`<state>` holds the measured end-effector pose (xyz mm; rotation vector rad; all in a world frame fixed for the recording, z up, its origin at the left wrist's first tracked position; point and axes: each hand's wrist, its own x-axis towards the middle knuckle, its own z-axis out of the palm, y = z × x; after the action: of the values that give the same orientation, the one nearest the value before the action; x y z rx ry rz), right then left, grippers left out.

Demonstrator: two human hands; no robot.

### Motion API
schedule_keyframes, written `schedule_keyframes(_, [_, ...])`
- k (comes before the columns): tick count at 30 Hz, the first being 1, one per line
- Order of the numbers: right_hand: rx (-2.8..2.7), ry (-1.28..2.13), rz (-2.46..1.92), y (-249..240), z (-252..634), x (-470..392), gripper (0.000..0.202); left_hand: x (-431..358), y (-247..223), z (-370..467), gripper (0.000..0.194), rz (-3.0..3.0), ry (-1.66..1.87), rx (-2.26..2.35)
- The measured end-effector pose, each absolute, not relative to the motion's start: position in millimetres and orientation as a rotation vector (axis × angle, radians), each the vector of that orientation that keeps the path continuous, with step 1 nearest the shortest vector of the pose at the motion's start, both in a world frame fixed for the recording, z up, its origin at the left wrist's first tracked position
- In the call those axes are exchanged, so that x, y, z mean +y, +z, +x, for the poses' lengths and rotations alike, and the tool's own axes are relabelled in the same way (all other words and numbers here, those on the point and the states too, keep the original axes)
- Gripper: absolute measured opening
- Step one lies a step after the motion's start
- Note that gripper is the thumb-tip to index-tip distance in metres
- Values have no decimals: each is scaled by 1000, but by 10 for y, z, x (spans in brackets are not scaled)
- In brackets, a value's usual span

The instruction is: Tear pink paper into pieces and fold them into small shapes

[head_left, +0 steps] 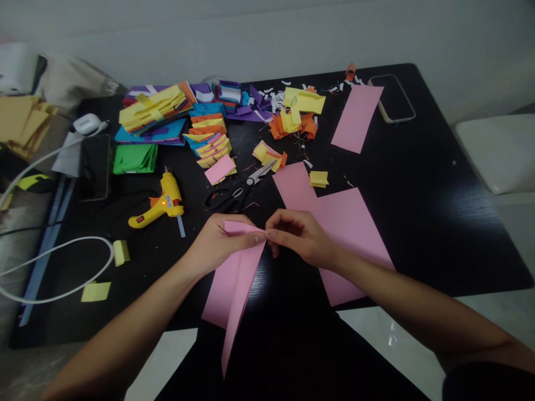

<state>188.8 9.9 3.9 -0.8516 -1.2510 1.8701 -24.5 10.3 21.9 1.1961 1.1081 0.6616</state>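
Overhead, at a black craft table (418, 184), with the hot-glue gun as landmark:

Left hand: the left hand (219, 239) pinches the top edge of a folded pink paper sheet (234, 278), fingers curled shut on it, thumb on the near side.

Right hand: the right hand (298, 236) meets the left at the same top fold, fingertips closed on the sheet's corner; how tightly cannot be told.

Folded sheet: the paper hangs from both hands to the right of and nearer than the yellow glue gun (161, 205), its long creased point reaching down past the table's near edge.

Flat pink sheets: a larger pink sheet (351, 234) lies on the table under the right wrist, well to the right of the glue gun; another pink strip (357, 118) lies farther off, up and to the right.

Scissors: black-handled scissors (238, 192) lie just right of the glue gun, blades pointing away.

Folded stacks: piles of yellow, blue, purple and orange folded paper pieces (167, 111) sit beyond the glue gun; a green stack (136, 159) lies just beyond it to the left.

Scraps: orange and yellow offcuts (298, 114) lie scattered beyond and right of the glue gun.

Phones: a dark phone (95, 166) rests left of the glue gun; a clear phone case (392, 98) sits at the far right corner.

Cable: a white cable (62, 245) loops left of and nearer than the glue gun.
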Motion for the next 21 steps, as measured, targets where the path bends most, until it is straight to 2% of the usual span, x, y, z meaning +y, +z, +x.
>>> schedule_keyframes(12, [-1334,1729,-980,29,1891,117,20,119,252,-313,28,1177,717,1187])
schedule_keyframes(21, [-1390,1696,-968,6,1888,139,17,138,230,-313,19,1305,765,1207])
